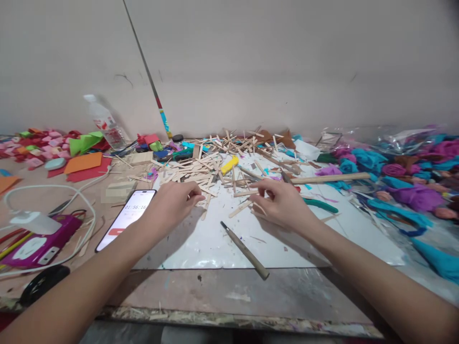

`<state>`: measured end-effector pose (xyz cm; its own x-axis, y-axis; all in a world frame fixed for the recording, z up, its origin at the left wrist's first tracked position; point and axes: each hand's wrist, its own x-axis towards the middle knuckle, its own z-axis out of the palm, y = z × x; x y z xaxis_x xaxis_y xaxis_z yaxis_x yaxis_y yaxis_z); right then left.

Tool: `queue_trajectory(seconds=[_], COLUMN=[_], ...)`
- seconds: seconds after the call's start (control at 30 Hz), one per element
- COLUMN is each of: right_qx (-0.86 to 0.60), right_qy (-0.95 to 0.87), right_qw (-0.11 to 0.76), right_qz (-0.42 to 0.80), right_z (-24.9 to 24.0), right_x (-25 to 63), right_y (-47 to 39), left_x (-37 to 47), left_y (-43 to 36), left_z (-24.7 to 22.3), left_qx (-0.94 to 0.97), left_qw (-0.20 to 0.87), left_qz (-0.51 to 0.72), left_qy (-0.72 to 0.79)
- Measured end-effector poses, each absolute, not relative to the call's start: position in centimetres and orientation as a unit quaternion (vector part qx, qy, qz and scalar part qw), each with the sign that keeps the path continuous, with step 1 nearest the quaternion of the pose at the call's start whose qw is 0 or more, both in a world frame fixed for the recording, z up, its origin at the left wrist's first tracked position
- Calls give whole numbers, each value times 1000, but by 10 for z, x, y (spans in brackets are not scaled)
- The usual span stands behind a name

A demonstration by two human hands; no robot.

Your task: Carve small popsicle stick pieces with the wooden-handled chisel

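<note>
Curling fingers (192, 188) of left hand (171, 201) and right hand (283, 205) half-closed, not showing whether gripping anything; hovering beside wooden sticks (241, 209) on white sheet (201, 246); possibly risking a nick by brushing the metal-tipped tool (245, 249) between.

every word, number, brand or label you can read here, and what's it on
"01:56:16", on the screen of the phone; any digits further right would be hidden behind the left hand.
Small print elsewhere on that screen: too small to read.
Red marking on the label of the plastic bottle: too blurred to read.
No other text can be made out.
</note>
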<state>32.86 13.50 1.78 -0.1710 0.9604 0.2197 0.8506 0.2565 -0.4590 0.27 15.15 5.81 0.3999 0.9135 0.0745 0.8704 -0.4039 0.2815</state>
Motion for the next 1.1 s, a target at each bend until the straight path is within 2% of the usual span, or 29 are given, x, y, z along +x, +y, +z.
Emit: queue_trajectory(seconds=[0.13,0.27,0.6,0.8,0.97,1.1], right_qx=[-500,-459,-424,-368,-425,-497], right_qy=[-848,-876,-867,-887,-860,-832], right_qw=[168,150,226,238,262,215], right_qz=[49,18,133,142,105,118], right_z=[12,11,41,57,46,27], right_x=[321,317,306,290,286,283], right_y=[127,125,113,67,29,18], left_x=[6,8,3,13,0,-4], left_y=[147,143,114,52,3,-19], left_z=[55,51,69,62,41,23], left_qx=[854,859,854,893,860,856], left_qw=[103,87,44,91,139,175], left_qz=[115,155,296,265,265,243], left_qy=[497,480,425,352,413,421])
